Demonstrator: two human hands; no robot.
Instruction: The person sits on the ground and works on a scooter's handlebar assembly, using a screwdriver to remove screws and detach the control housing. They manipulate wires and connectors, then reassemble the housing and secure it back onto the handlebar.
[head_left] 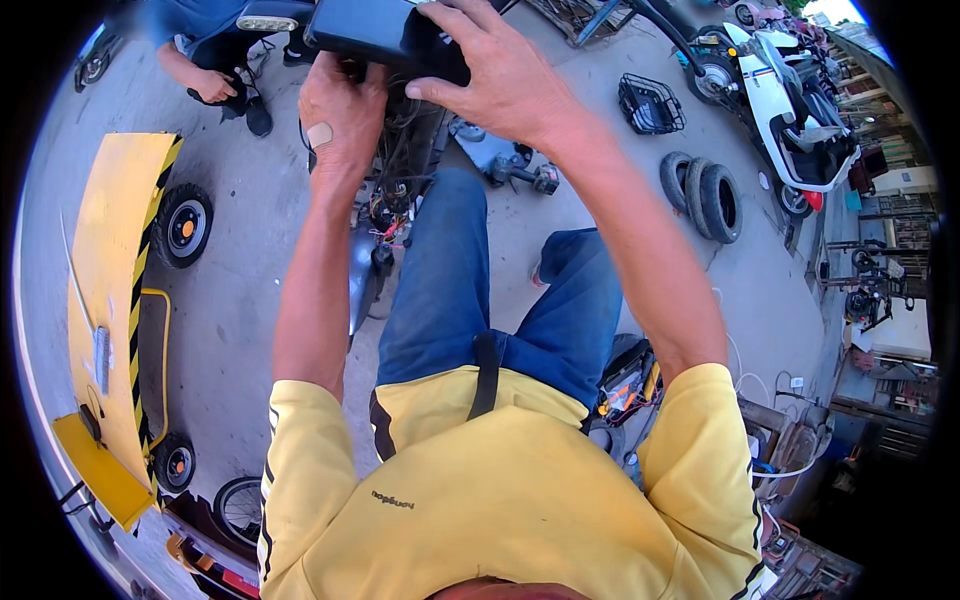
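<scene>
A glossy dark display housing (365, 32) is at the top centre, above a stripped scooter front with exposed wires (385, 210). My right hand (490, 80) grips the housing's right end, thumb below and fingers over it. My left hand (338, 115), with a plaster on its back, is closed beneath the housing's left part; its fingertips and what they hold are hidden. Behind the wires, near my knee, a grey part with a handlebar fitting (505, 165) lies on the ground.
Another person's hand (215, 88) is at upper left. A yellow striped board (105, 260) with wheels (182, 225) beside it stands left. Stacked tyres (722, 200), a black basket (650, 100) and a white scooter (780, 140) are right. Tools and hoses (630, 390) lie by my right leg.
</scene>
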